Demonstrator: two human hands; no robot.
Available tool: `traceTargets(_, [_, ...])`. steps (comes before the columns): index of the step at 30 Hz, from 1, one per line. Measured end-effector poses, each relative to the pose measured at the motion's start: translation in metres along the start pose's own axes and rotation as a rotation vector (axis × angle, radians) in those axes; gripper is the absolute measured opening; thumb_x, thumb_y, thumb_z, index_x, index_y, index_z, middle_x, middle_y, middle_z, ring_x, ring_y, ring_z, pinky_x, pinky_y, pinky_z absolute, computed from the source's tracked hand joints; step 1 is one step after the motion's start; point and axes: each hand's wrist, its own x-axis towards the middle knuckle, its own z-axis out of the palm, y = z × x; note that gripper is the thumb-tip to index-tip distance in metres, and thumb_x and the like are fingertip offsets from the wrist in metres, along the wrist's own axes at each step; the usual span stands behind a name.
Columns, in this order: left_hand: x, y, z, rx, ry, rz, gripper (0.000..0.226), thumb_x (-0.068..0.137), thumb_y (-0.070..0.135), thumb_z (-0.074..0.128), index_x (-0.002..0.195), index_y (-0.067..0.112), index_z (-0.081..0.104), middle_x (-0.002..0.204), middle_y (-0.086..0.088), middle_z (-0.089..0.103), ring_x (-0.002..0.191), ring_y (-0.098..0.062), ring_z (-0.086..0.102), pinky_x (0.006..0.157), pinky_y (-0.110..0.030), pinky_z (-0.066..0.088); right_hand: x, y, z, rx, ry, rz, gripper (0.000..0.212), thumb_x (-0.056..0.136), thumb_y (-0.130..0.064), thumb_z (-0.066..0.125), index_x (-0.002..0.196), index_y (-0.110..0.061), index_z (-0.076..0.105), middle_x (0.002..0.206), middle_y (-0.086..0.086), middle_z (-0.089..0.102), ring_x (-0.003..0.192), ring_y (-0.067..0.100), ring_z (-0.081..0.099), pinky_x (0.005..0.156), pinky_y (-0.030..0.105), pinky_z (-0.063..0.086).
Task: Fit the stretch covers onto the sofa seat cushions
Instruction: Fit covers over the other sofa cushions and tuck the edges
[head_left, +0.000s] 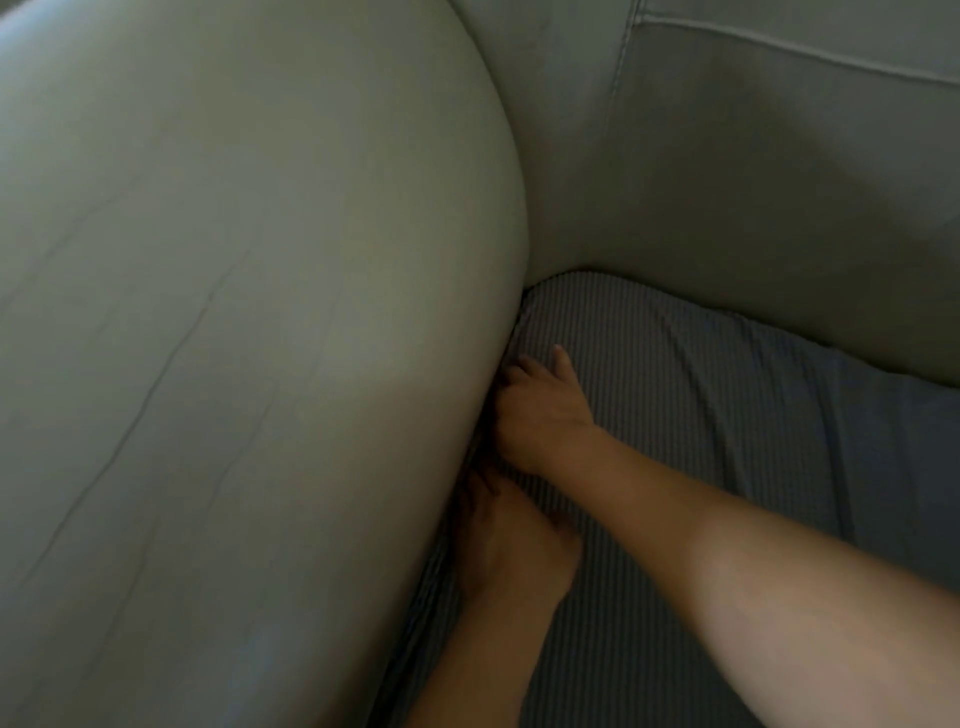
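Note:
A blue-grey ribbed stretch cover (701, 395) lies over the sofa seat cushion, with some loose folds near the back. My right hand (540, 410) reaches in from the lower right. Its fingers curl into the cover at the crease beside the pale armrest (260, 312), and the thumb lies out on the fabric. Just below it, my left hand (514, 540) rests on the cover's edge in shadow. Its fingertips go down into the same gap and are hidden there.
The big rounded armrest fills the left half of the view. The sofa backrest (779, 182), pale with a stitched seam, closes off the far side. The covered cushion stretches on to the right and towards me.

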Motion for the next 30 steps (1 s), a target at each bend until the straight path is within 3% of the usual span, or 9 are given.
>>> traceTargets(2, [0.008,0.002,0.004,0.105,-0.006,0.019,0.093,0.065,0.062,0.012,0.141,0.015,0.039,0.138,-0.010,0.048,0.123,-0.026,0.048,0.101,-0.035,0.041,0.003,-0.003,0.004,-0.037,-0.037,0.007,0.046,0.093,-0.032,0.041,0.137,-0.023,0.050,0.148,0.005,0.034,0.144,0.028,0.015,0.113,0.057,-0.008])
traceTargets(4, [0.007,0.007,0.002,0.138,-0.035,-0.008,0.103,0.058,0.063,0.005,0.142,0.013,0.037,0.138,-0.012,0.046,0.123,-0.028,0.046,0.100,-0.035,0.038,0.001,-0.002,0.005,-0.032,-0.060,0.026,0.050,0.094,-0.035,0.038,0.143,-0.024,0.042,0.151,0.002,0.030,0.146,0.027,0.010,0.112,0.058,-0.009])
traceTargets(7, [-0.005,0.007,-0.008,0.071,-0.016,0.012,0.088,0.065,0.063,0.030,0.137,0.013,0.041,0.134,-0.010,0.049,0.122,-0.027,0.049,0.100,-0.037,0.042,-0.015,0.000,0.003,0.014,0.007,0.022,0.054,0.096,-0.037,0.035,0.148,-0.023,0.029,0.154,-0.002,0.029,0.146,0.026,0.010,0.112,0.058,-0.007])
traceTargets(10, [-0.024,0.000,-0.012,0.113,-0.013,0.054,0.072,0.077,0.050,0.053,0.136,0.012,0.043,0.133,-0.010,0.051,0.123,-0.025,0.049,0.102,-0.036,0.042,-0.036,-0.007,0.001,0.010,0.060,-0.046,0.050,0.097,-0.037,0.035,0.145,-0.024,0.036,0.151,-0.005,0.035,0.146,0.024,0.013,0.113,0.056,-0.008])
traceTargets(13, [-0.050,-0.011,-0.016,0.184,-0.065,0.000,0.074,0.082,0.042,0.056,0.141,0.004,0.034,0.144,-0.015,0.040,0.132,-0.028,0.040,0.109,-0.035,0.035,-0.041,-0.015,0.003,-0.017,-0.012,-0.048,0.047,0.095,-0.033,0.037,0.142,-0.026,0.042,0.150,-0.007,0.036,0.147,0.025,0.010,0.111,0.057,-0.011])
traceTargets(16, [-0.055,-0.024,-0.016,0.150,-0.161,-0.018,0.091,0.084,0.035,0.057,0.152,0.001,0.007,0.159,-0.015,0.013,0.145,-0.026,0.019,0.118,-0.034,0.021,-0.030,-0.015,0.006,-0.036,-0.109,-0.008,0.052,0.095,-0.030,0.038,0.147,-0.027,0.034,0.155,-0.009,0.026,0.147,0.026,0.003,0.110,0.060,-0.012])
traceTargets(21, [-0.039,-0.027,-0.013,0.103,-0.162,-0.103,0.094,0.076,0.042,0.064,0.147,0.000,0.021,0.150,-0.015,0.030,0.136,-0.030,0.034,0.111,-0.037,0.033,-0.022,-0.008,0.002,-0.031,-0.182,-0.063,0.050,0.097,-0.028,0.034,0.147,-0.030,0.033,0.155,-0.012,0.025,0.148,0.024,0.002,0.111,0.062,-0.006])
traceTargets(25, [-0.063,-0.029,-0.021,0.117,-0.142,-0.083,0.084,0.076,0.041,0.062,0.144,0.003,0.028,0.147,-0.013,0.035,0.132,-0.029,0.041,0.107,-0.035,0.039,-0.053,-0.004,-0.014,-0.055,-0.090,-0.166,0.044,0.099,-0.029,0.033,0.142,-0.030,0.040,0.150,-0.012,0.036,0.147,0.021,0.009,0.114,0.059,-0.001])
traceTargets(30, [-0.085,-0.051,-0.017,0.155,-0.146,-0.082,0.097,0.074,0.046,0.064,0.149,0.005,0.018,0.152,-0.012,0.028,0.138,-0.026,0.034,0.110,-0.037,0.036,-0.077,-0.036,0.005,-0.128,-0.115,-0.208,0.050,0.098,-0.032,0.035,0.147,-0.022,0.031,0.154,0.000,0.029,0.147,0.021,0.011,0.114,0.056,-0.003])
